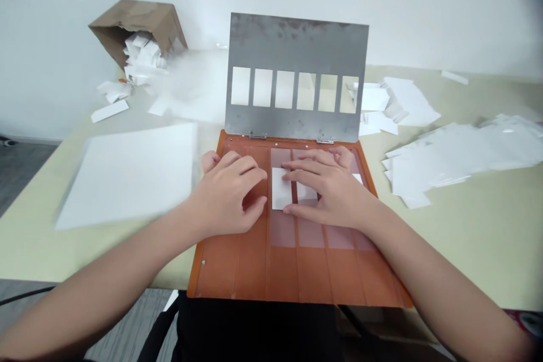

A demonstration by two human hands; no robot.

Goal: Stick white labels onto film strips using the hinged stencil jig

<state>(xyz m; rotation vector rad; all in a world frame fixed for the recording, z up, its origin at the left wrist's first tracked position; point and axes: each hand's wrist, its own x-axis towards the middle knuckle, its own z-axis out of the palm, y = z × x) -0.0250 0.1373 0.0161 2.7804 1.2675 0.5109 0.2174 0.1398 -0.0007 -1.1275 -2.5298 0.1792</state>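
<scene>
An orange hinged board (297,277) lies in front of me, with a grey metal plate (297,39) standing up from its far edge. The plate has a row of several rectangular windows. My right hand (326,189) lies flat, its fingers spread over two white paper slips (280,188) set on translucent pinkish panels (282,231). A third slip (358,178) shows past its fingertips. My left hand (224,195) rests on the orange board, its fingertips just left of the nearest slip. Neither hand grips anything.
A tipped cardboard box (138,28) spills white paper scraps (142,56) at the back left. A blurred white sheet pile (127,175) lies left of the board. Loose white sheets (458,153) spread across the pale green table (466,237) on the right.
</scene>
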